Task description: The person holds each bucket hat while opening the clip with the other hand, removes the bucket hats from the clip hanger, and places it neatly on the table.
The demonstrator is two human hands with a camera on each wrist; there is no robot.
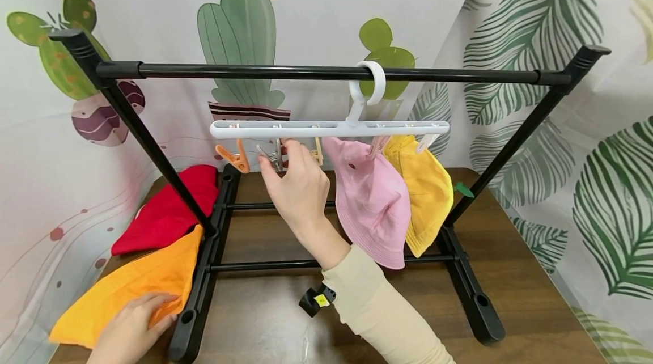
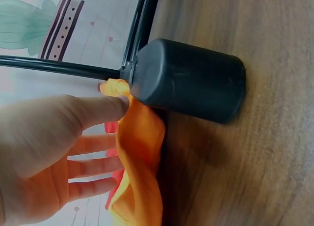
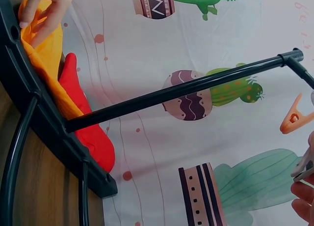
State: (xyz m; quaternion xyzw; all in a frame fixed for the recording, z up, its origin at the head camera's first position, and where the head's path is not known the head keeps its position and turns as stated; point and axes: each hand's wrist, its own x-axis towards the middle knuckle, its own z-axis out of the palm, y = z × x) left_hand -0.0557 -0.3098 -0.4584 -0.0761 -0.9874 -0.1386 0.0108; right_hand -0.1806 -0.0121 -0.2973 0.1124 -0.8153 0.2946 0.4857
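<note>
My right hand (image 1: 302, 187) pinches a grey clothespin (image 1: 277, 155) hanging under the white clip hanger (image 1: 306, 130). An orange clothespin (image 1: 239, 160) hangs to its left and a cream one (image 1: 318, 151) to its right. On the hanger's right half, clothespins hold a pink bucket hat (image 1: 369, 205) and a yellow bucket hat (image 1: 420, 199). Low at the left, my left hand (image 1: 134, 324) holds the edge of a folded orange hat (image 1: 138, 273) lying on the table. In the left wrist view, the thumb (image 2: 105, 110) presses the orange fabric; the index fingertip is hidden.
The hanger hooks over the top bar (image 1: 255, 72) of a black rack. A red hat (image 1: 178, 205) lies behind the orange one, beside the rack's left foot (image 1: 204, 290). A black strap-like piece (image 1: 317, 299) shows by the right wrist. Patterned curtains stand behind the brown table (image 1: 265, 307).
</note>
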